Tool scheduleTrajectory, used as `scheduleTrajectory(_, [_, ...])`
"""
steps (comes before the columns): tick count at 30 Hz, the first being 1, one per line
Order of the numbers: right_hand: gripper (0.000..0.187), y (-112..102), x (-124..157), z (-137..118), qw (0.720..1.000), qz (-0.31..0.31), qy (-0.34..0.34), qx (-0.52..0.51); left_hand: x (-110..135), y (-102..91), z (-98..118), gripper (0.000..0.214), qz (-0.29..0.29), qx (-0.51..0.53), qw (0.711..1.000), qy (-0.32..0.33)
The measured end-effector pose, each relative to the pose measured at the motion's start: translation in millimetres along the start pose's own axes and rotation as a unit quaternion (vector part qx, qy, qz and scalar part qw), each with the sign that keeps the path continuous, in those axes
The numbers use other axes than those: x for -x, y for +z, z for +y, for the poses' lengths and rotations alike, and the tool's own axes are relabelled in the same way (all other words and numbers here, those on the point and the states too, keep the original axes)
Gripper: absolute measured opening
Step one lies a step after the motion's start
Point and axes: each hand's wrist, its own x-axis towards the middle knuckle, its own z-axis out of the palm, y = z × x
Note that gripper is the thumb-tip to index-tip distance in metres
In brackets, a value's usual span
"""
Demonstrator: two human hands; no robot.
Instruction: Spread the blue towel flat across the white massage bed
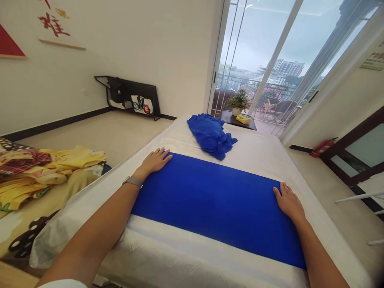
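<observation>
My left hand [154, 162] and my right hand [289, 204] are both released: open, palms down, fingers spread, not clenched and not grasping anything. They rest on the long flat royal-blue cloth [216, 208], which lies across the white-sheeted bed [255, 146]. Its long axis runs left to right in view, sloping slightly toward me on the right. My left hand is at the cloth's far left corner, and my right hand is at its far edge near the right end. Neither hand is nearer overall; each has one end.

Beyond the flat cloth's far edge is a crumpled bright-blue cloth [211, 136], closer to my left hand than my right. Past the flat cloth, a small dark tabletop [237, 119] holds a potted green plant [238, 102] and a yellow packet [244, 119]. A grey watch strap [133, 182] is on my left wrist.

Can't tell if the flat cloth is single or folded. My hands hide bits of its edge, and the bed's near end is cut off.
</observation>
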Motion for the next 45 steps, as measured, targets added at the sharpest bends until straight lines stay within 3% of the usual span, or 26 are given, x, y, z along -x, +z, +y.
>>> scheduleTrajectory(8, [0.08,-2,-2,-1,1.0,0.0,-0.003,0.016,5,-1.3,10,0.073,0.02,0.004,1.0,0.001])
scheduleTrajectory(13, [0.073,-27,7,-23,0.992,-0.041,0.019,0.122,4,1.5,10,0.072,0.043,0.008,0.999,0.008])
scheduleTrajectory(16, [0.061,-47,18,-63,0.976,-0.016,0.027,0.214,4,3.5,11,0.072,0.053,0.011,0.998,0.007])
scheduleTrajectory(19, [0.057,-54,33,-127,0.983,0.028,-0.059,0.174,3,4.9,11,0.072,0.058,0.013,0.998,0.004])
scheduleTrajectory(24, [0.068,-33,50,-235,0.975,-0.043,-0.218,0.014,2,5.5,9,0.07,0.054,0.006,0.998,0.01])
scheduleTrajectory(27, [0.074,-16,51,-259,0.968,-0.076,-0.236,-0.033,2,5.9,7,0.068,0.057,0.001,0.998,0.013])
scheduleTrajectory(29, [0.075,-10,48,-252,0.967,-0.082,-0.235,-0.045,3,6.4,6,0.067,0.059,-0.004,0.998,0.017])
scheduleTrajectory(31, [0.074,-8,41,-226,0.969,-0.085,-0.229,-0.043,3,7.0,5,0.065,0.057,-0.014,0.998,0.024])
scheduleTrajectory(37, [0.072,-14,14,-89,0.991,-0.063,-0.117,0.006,0,8.7,1,0.064,0.041,-0.044,0.998,0.022])
scheduleTrajectory(40, [0.073,-13,3,-37,0.998,-0.054,-0.039,0.013,-2,10.1,-3,0.063,0.036,-0.068,0.997,0.031])
scheduleTrajectory(42, [0.075,-11,-1,-21,0.998,-0.056,-0.016,0.009,-2,11.0,-6,0.062,0.043,-0.076,0.996,0.032])
scheduleTrajectory(45, [0.076,-9,-4,-19,0.999,-0.053,-0.013,0.001,-3,11.0,-9,0.061,0.063,-0.068,0.995,0.029])
